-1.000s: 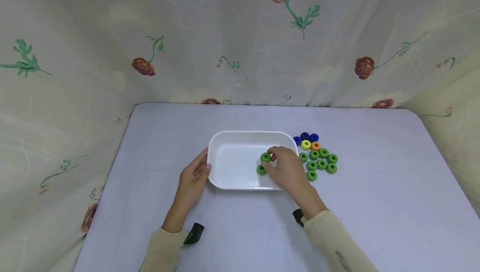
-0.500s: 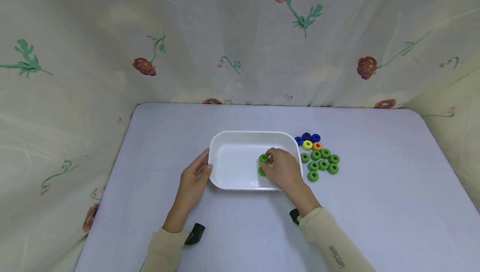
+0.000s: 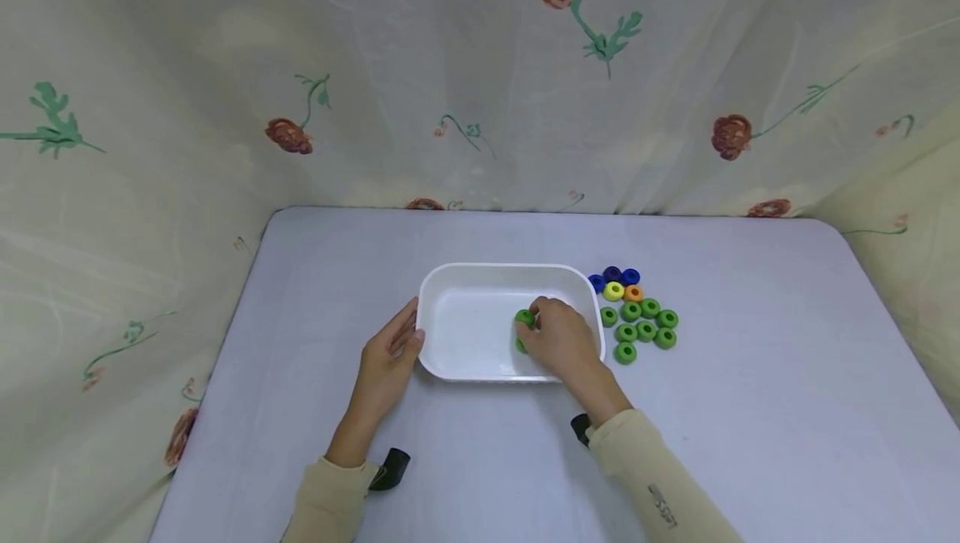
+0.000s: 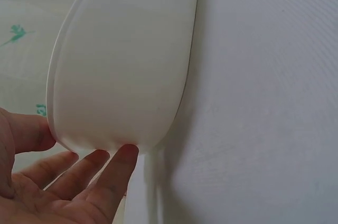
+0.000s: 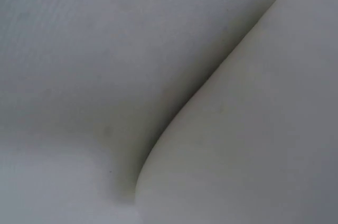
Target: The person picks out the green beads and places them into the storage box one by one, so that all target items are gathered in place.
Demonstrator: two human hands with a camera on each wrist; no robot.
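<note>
My left hand (image 3: 384, 372) is at the left end of the white tray (image 3: 510, 265). In the left wrist view, the thumb and fairly straight fingertips of this hand (image 4: 68, 176) touch the outside of the tray wall (image 4: 121, 65). Inside the tray, toward its right side, my right hand (image 3: 566, 347) pinches a green ring (image 3: 524, 317) between thumb and fingers. Just below that ring, another green ring (image 3: 521, 346) lies partly hidden by the hand. The right wrist view has only the tray's outer wall (image 5: 237, 145) and the table, with no hand.
Right of the tray, several green rings (image 3: 646, 331) lie on the table (image 3: 750, 410). Behind them are blue rings (image 3: 630, 276), a dark blue ring (image 3: 612, 274), a yellow ring (image 3: 613, 291) and an orange ring (image 3: 633, 293). A flowered cloth (image 3: 390, 68) hangs beyond the table.
My right hand has shifted slightly left and down inside the tray with the pinched green ring, now covering more of the ring below it. My left hand has stayed at the tray.
</note>
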